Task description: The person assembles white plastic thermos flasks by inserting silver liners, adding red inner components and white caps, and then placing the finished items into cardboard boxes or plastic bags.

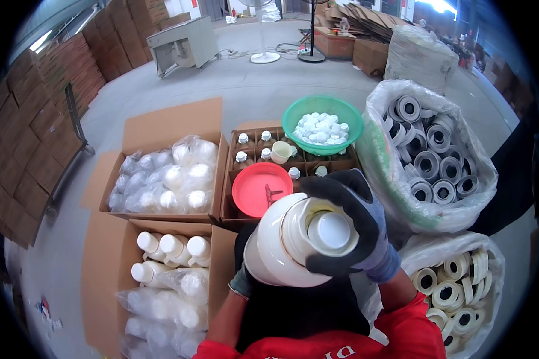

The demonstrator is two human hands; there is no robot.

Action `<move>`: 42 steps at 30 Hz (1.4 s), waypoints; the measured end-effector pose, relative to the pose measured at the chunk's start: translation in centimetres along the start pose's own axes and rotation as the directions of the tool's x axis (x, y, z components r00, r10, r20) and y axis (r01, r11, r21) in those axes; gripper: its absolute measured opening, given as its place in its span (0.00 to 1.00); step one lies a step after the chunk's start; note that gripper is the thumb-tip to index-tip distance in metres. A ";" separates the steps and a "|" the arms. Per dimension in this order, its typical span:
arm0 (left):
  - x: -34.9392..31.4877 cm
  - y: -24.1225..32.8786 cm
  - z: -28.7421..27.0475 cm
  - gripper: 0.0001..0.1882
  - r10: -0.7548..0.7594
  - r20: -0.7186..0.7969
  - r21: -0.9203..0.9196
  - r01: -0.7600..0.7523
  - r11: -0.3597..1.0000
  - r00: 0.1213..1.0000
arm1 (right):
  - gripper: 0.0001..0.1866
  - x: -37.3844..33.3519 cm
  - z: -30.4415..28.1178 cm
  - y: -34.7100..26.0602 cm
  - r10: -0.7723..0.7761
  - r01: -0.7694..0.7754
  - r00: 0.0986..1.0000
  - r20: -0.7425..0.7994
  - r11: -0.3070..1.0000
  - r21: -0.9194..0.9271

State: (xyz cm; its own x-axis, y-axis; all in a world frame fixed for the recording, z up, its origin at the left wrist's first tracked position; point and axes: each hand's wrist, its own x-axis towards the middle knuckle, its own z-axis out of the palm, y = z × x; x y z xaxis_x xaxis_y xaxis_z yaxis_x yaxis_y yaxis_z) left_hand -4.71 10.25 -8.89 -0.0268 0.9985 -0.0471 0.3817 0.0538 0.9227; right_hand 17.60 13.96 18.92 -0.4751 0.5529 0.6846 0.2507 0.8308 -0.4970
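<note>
A cream-white vacuum flask [268, 254] tilts in front of my lap, its mouth turned up toward the right. Round its top sits a cream collar with a spout [294, 230], and a white round stopper [330, 231] shows inside the opening. My right hand [368, 209], in a grey glove with dark coated fingers, is closed round the collar from the right. Gloved too, my left hand [242, 283] supports the flask's body from the lower left; most of its fingers are hidden behind it. Just beyond the flask is a red bowl [251, 190] with a dark T-shaped tool [272, 193] in it.
Beneath the bowl stands a divided carton [226, 191] of bottles with a green basin [290, 110] of white caps on it. Open cartons [217, 157] of bagged white flasks stand left. Plastic sacks hold grey rings [426, 163] and cream rings [446, 294] at right.
</note>
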 end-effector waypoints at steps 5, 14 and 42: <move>-0.7 -0.2 0.4 0.14 -0.005 0.023 0.004 0.005 1.000 1.000 | 0.40 0.7 1.2 0.7 0.093 -0.100 0.984 -0.150 0.994 -0.040; -1.9 -0.3 1.4 0.13 -0.048 0.050 0.002 0.048 0.999 0.998 | 0.39 3.5 5.7 1.0 0.198 -0.176 0.978 -0.073 0.956 0.235; 0.3 4.8 -4.4 0.10 0.053 -0.013 0.082 -0.051 0.995 0.999 | 0.66 -6.4 2.2 3.2 -0.140 0.153 0.988 -0.062 0.870 0.469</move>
State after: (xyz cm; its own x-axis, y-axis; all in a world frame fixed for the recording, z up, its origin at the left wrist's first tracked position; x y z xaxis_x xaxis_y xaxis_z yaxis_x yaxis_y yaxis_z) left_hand -6.96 10.74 -2.78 -0.0183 0.9998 0.0063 0.4568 0.0027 0.8895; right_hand 19.62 12.98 11.81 -0.4520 0.4342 0.7792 -0.2503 0.7767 -0.5780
